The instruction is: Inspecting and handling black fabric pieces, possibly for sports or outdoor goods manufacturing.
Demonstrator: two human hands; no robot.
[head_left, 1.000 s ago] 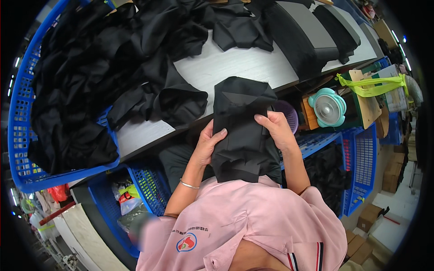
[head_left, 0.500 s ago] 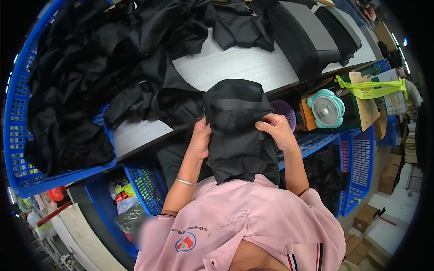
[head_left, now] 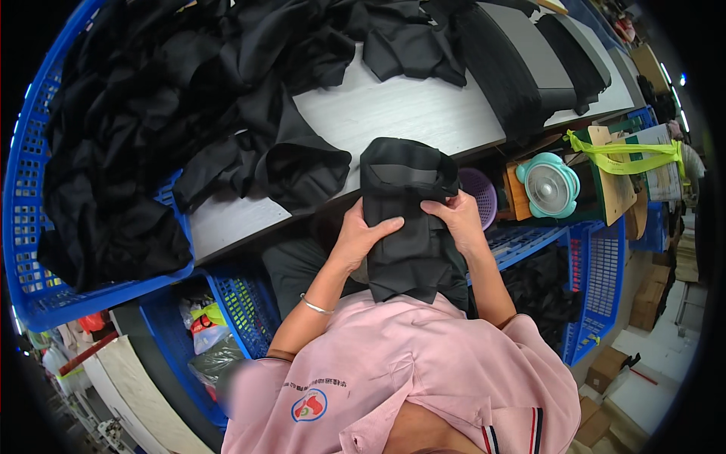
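Here, I see the left hand (head_left: 359,236) and right hand (head_left: 463,221), fingers (head_left: 389,225) grasping black cloth (head_left: 407,246) at both sides, nearer than the table (head_left: 412,110); a fan (head_left: 549,188) stands right.

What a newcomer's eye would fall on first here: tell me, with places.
The heap of black fabric fills the upper left, partly in a blue basket. Centrally, the left hand and right hand hold a black fabric piece. A turquoise fan stands out toward the picture's right.
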